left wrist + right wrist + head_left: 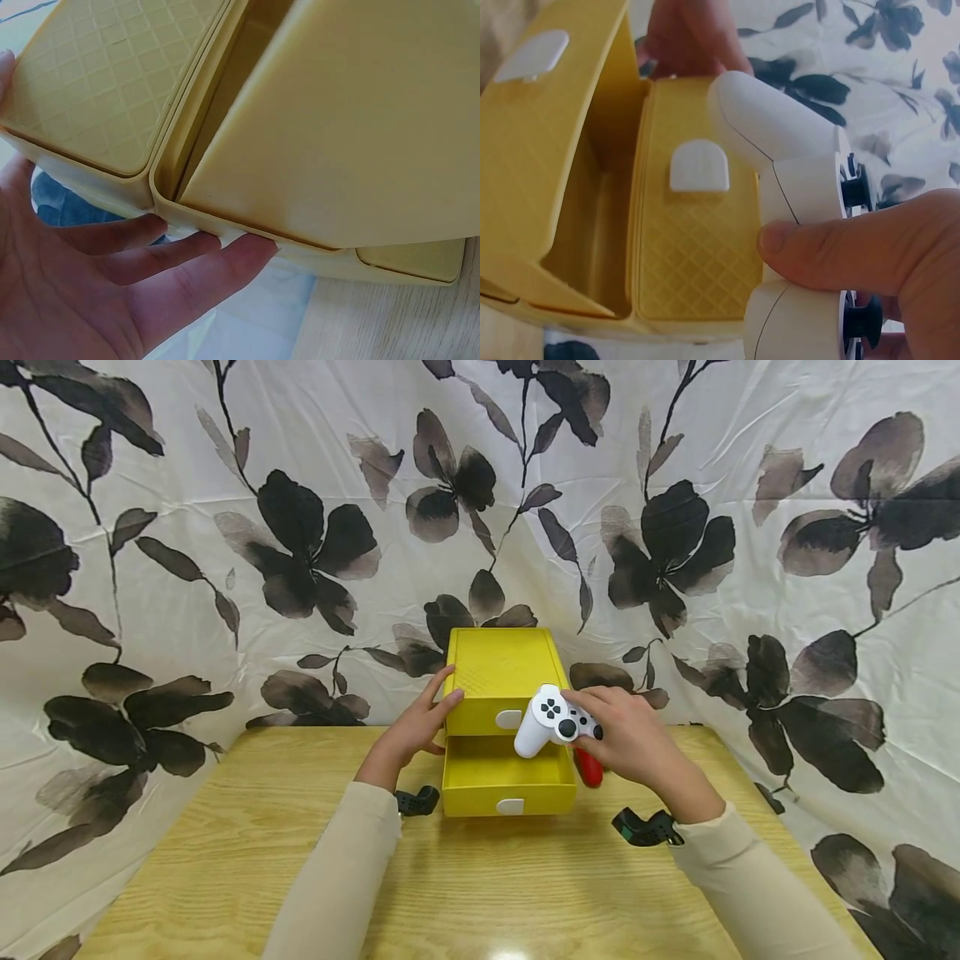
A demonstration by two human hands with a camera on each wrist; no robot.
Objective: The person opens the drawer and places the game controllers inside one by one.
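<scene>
A yellow two-drawer box [504, 662] stands on the table, its lower drawer [510, 800] pulled out and its upper drawer closed. My left hand [408, 727] rests against the box's left side, its fingers [202, 277] stretched along that wall in the left wrist view. My right hand [633, 731] grips a white game controller [542, 727] in front of the upper drawer and over the open lower one. In the right wrist view the thumb presses on the controller [772, 120], and the upper drawer's white tab handle [699, 166] shows beside it.
A red object [588, 768] lies right of the box, partly hidden behind the right hand and drawer. The light wooden table [247, 860] extends around the box. Behind it hangs a white cloth [555, 593] with dark flowers.
</scene>
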